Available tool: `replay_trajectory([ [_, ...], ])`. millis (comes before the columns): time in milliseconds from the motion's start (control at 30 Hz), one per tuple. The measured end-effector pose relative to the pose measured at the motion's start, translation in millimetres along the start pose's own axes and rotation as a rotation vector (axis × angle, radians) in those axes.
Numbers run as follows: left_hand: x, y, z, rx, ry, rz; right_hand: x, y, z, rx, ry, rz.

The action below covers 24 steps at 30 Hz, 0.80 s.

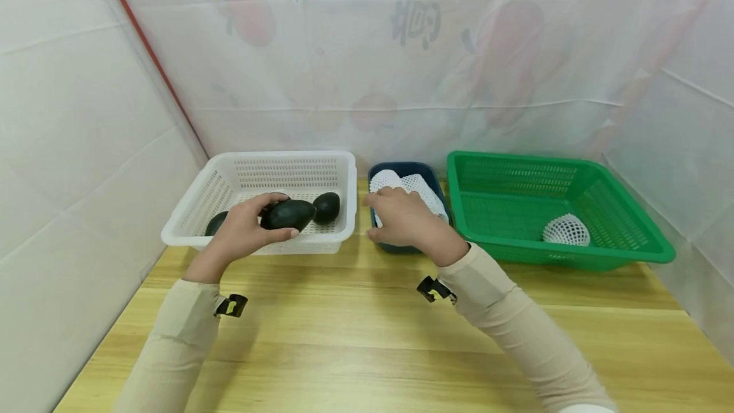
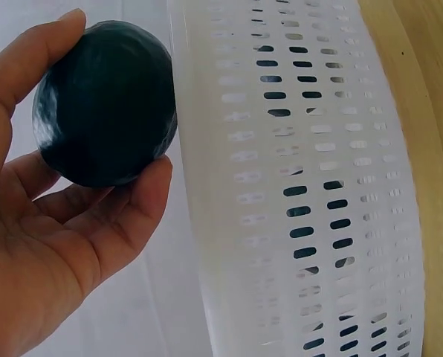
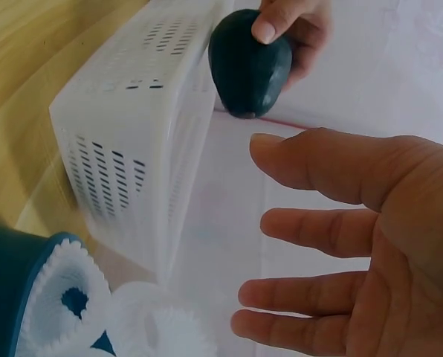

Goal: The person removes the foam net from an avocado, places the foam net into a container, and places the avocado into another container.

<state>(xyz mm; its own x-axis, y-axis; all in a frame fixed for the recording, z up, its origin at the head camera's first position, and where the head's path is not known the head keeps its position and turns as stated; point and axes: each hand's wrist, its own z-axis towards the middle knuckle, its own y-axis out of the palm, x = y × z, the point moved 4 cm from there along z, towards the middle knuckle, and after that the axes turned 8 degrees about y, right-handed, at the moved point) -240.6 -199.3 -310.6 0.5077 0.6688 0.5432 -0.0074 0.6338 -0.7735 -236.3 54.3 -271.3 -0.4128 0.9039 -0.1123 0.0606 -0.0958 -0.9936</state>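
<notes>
A dark green avocado point(image 1: 288, 215) is gripped between the thumb and fingers of my left hand point(image 1: 243, 227), held at the height of the white basket's rim. In the left wrist view its rounded end point(image 2: 106, 104) faces the camera, beside the basket's wall. More avocados lie in the white basket point(image 1: 260, 157), one of them point(image 1: 327, 208) at its right side. My right hand point(image 1: 404, 217) hovers over a dark blue bin point(image 1: 404, 166) of white foam net sleeves point(image 1: 427, 193). Its fingers point(image 3: 318, 230) are extended and apart, with nothing between them.
A green basket point(image 1: 510, 199) stands to the right of the blue bin, with one white foam net point(image 1: 566, 230) inside. All the containers stand along the back of the wooden table point(image 1: 344, 330). White sheeting point(image 1: 367, 69) hangs behind and at both sides.
</notes>
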Motion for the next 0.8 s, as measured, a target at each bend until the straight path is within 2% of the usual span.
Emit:
replay_trajectory([
  [300, -8.5, 0.1, 6.4, -0.003, -0.039, 0.022, -11.3, 7.1, 8.4, 0.009, -0.033, 0.014],
  [533, -20.4, 3.0, 10.9, -0.004, -0.066, 0.034, -16.5, 11.5, 17.1, 0.035, -0.106, 0.020],
  [800, -31.0, 8.4, 8.8, -0.032, -0.102, 0.043, -14.4, 19.2, 21.1, 0.035, -0.121, 0.022],
])
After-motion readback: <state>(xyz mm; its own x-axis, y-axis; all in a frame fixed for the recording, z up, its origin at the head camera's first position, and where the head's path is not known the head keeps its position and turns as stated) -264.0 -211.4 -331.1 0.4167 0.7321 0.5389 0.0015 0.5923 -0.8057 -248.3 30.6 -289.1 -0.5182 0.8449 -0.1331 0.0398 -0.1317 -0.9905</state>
